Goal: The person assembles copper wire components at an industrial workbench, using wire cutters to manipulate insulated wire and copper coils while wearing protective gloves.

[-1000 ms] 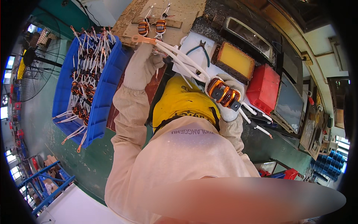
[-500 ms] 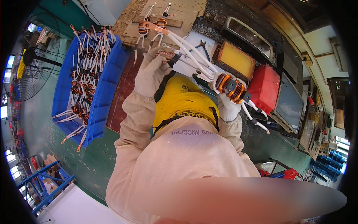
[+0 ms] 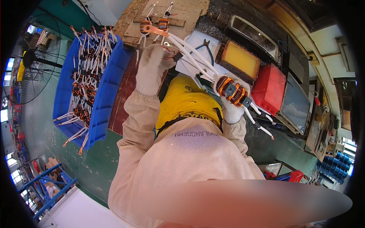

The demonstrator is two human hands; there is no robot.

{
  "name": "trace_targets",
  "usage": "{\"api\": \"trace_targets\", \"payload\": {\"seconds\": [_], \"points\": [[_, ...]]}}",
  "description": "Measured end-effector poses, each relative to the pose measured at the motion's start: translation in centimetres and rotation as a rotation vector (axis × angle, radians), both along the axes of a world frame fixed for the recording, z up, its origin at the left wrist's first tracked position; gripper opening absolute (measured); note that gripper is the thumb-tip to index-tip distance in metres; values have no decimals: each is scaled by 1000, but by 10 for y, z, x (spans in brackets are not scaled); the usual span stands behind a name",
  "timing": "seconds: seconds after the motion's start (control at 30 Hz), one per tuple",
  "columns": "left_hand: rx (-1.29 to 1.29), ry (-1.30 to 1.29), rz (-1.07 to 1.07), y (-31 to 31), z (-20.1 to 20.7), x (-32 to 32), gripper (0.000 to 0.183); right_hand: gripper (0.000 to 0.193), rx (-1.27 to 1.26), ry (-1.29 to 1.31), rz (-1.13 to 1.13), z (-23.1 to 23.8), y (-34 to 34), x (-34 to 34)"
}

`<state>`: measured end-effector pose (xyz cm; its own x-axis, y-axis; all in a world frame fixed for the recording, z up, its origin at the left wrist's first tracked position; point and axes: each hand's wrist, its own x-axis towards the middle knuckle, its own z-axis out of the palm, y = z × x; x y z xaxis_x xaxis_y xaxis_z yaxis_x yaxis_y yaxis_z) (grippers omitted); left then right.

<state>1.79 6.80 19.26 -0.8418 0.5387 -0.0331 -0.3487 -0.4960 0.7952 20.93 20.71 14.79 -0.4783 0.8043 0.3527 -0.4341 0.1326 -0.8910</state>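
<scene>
My right hand [image 3: 232, 108], in a pale work glove, is closed around a wire-wound coil [image 3: 232, 90] with copper-coloured windings and black blocks. White-sleeved leads [image 3: 195, 57] run from the coil up and left, ending near a copper lug [image 3: 157, 29]. Shorter leads [image 3: 262, 128] stick out at its lower right. My left hand [image 3: 151, 70], gloved too, is at the upper left end of the leads. Its fingers are bent at thin reddish wires [image 3: 171, 51] beside a black sleeve [image 3: 177, 56]; the exact fingertip contact is partly hidden.
Two similar coils [image 3: 163, 24] lie on the board at the back. Pliers [image 3: 207, 47] rest on a white sheet. A tray of yellow material [image 3: 240, 60] and a red bin [image 3: 270, 89] stand right. A blue crate [image 3: 100, 117] full of coils and a fan [image 3: 32, 57] are left.
My left hand has shifted slightly left and turned, its fingers less clearly seen at the wires. The coil in my right hand has tilted a little and moved slightly left.
</scene>
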Motion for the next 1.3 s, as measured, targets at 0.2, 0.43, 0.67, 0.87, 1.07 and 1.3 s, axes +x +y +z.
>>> {"api": "trace_targets", "payload": {"seconds": [0.2,0.43,0.67,0.87,1.07,1.3], "points": [[-11,-110,-308,15,-5,20,22,47,161,-27,51,11,-6,-7],[-181,-162,-474,21,-20,58,30,46,138,-81,153,11,-6,-3],[41,21,-546,13,-38,39,43,32,174,-329,-65,-1,10,13],[-55,-89,-354,14,-33,15,48,38,-386,-55,126,-9,26,36],[-333,49,-289,25,-21,15,31,41,-300,-45,332,1,30,43],[-303,32,-280,25,-19,22,24,38,34,-381,-44,-9,37,46]]}}
